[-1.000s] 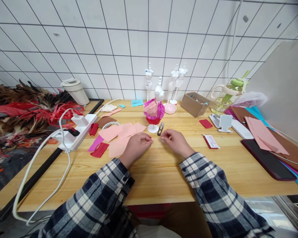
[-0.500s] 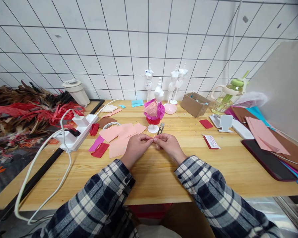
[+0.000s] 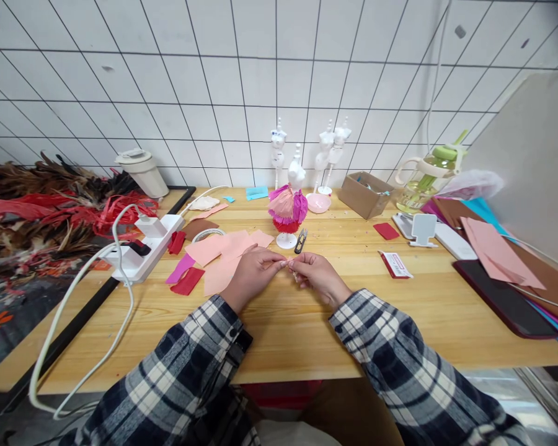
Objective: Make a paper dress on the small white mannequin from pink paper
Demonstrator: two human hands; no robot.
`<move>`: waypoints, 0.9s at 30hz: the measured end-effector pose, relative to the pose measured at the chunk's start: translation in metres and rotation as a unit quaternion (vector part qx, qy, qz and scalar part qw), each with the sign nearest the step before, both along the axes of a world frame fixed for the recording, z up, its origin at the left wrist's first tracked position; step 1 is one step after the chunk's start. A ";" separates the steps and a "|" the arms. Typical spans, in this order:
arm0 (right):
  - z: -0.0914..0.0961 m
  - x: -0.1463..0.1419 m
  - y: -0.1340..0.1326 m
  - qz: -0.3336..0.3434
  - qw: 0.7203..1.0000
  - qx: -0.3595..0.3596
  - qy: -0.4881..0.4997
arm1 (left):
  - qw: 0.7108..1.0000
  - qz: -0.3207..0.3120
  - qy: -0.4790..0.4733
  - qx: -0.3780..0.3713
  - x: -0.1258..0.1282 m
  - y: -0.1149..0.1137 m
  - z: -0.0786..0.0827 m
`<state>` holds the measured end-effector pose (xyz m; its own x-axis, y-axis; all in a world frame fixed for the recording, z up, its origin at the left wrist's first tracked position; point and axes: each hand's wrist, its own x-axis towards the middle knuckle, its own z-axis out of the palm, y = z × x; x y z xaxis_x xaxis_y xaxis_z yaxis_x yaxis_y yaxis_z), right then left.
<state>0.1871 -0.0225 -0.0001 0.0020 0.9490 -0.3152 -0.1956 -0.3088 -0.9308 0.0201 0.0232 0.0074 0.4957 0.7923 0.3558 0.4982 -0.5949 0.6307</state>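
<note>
My left hand (image 3: pixel 255 272) and my right hand (image 3: pixel 317 275) meet fingertip to fingertip above the table, both pinched closed. Whatever they hold between them is too small and hidden to name. Just beyond stands a small mannequin (image 3: pixel 296 168) on a white round base (image 3: pixel 286 241), wearing a ruffled paper skirt (image 3: pixel 288 207) in peach, magenta and red. Beside the base lie small thread snips (image 3: pixel 301 241). Close to my left hand, peach paper pieces (image 3: pixel 223 248) overlap on the wood, with a magenta piece (image 3: pixel 180 269) and a red piece (image 3: pixel 188 281) next to them.
White mannequins (image 3: pixel 279 148) stand along the tiled wall, near a pink bowl (image 3: pixel 318 203) and a cardboard box (image 3: pixel 365 195). A power strip (image 3: pixel 151 248) with cables and feathers (image 3: pixel 41 198) are at left. A bottle (image 3: pixel 428 176) and a dark phone (image 3: pixel 502 299) are at right.
My fingertips stay together. My left hand has shifted slightly left and its fingers have spread a little; the snips show more fully now.
</note>
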 end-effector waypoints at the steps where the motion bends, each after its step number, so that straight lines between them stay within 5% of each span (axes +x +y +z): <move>1: -0.001 0.000 0.000 0.001 1.000 -0.002 -0.001 | 1.000 0.001 -0.002 0.004 0.000 0.000 0.000; 10: 0.001 -0.001 -0.001 0.023 0.998 0.032 0.053 | 0.980 0.045 -0.157 -0.115 0.003 -0.003 -0.004; 18: -0.001 0.012 0.001 0.081 0.987 -0.013 0.140 | 0.964 0.045 -0.212 -0.152 0.000 0.003 -0.004; 21: -0.004 0.019 0.004 0.090 0.991 -0.019 0.093 | 0.975 0.014 -0.178 -0.132 -0.003 0.002 -0.002; 24: -0.006 0.026 0.008 0.089 0.995 -0.004 -0.032 | 0.998 -0.042 -0.047 -0.017 -0.007 -0.002 0.005; 27: -0.008 0.028 0.011 0.064 0.979 0.040 -0.189 | 0.987 -0.094 0.096 0.088 -0.010 -0.006 0.012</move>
